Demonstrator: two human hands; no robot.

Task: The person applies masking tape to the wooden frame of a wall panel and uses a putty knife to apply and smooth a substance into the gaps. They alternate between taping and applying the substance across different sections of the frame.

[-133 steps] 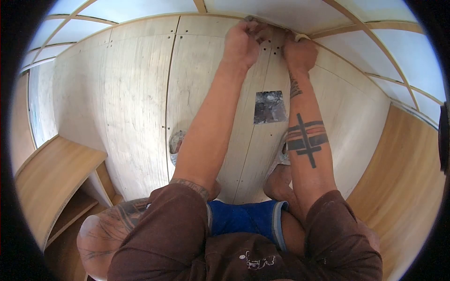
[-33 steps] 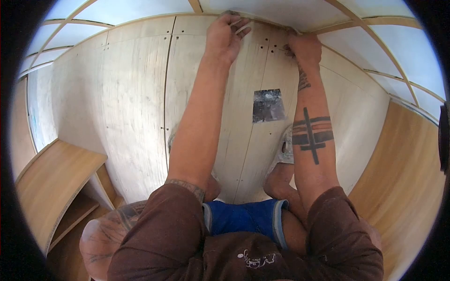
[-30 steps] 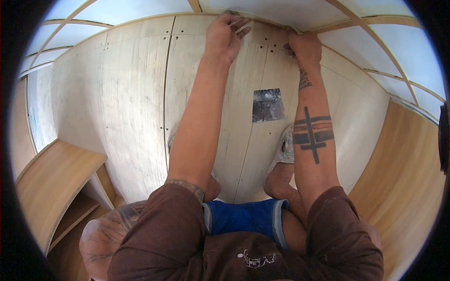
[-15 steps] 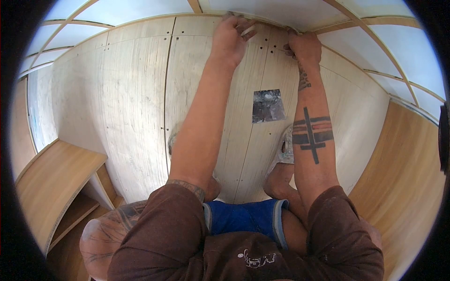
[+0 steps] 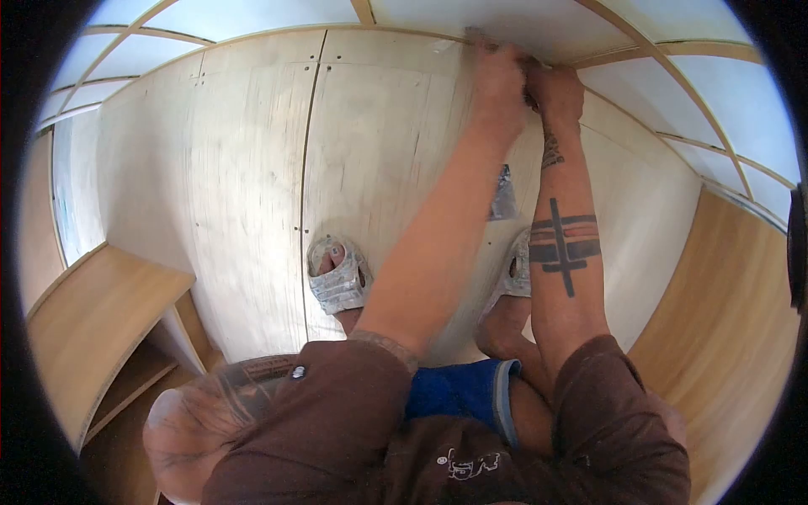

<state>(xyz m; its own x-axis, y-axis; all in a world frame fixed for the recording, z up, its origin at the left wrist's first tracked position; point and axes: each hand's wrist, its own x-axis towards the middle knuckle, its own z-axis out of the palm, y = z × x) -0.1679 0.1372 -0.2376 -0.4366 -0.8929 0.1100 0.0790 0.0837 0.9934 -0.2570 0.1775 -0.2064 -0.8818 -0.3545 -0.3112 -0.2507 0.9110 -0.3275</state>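
My left hand (image 5: 500, 80) is smeared by motion at the far edge of the pale wooden floor panel (image 5: 236, 135), right beside my right hand. What its fingers do does not show. My right hand (image 5: 557, 91) is closed at the foot of the white wall panel (image 5: 497, 18); anything in its fingers is hidden. Between my forearms lies a small dark, smudged square sheet (image 5: 505, 202), partly covered by my left forearm. A faint pale scrap (image 5: 443, 46) shows near the far edge, left of my left hand.
Wooden battens (image 5: 619, 52) frame the white wall panels. A curved wooden shelf unit (image 5: 118, 290) stands at the left, and a wooden panel (image 5: 715, 278) rises at the right. My feet in worn clogs (image 5: 337, 273) rest on the pale floor panel.
My left hand has moved right along the far edge, up to my right hand. Its forearm now covers part of the dark sheet and uncovers my left foot. My right hand stays nearly in place.
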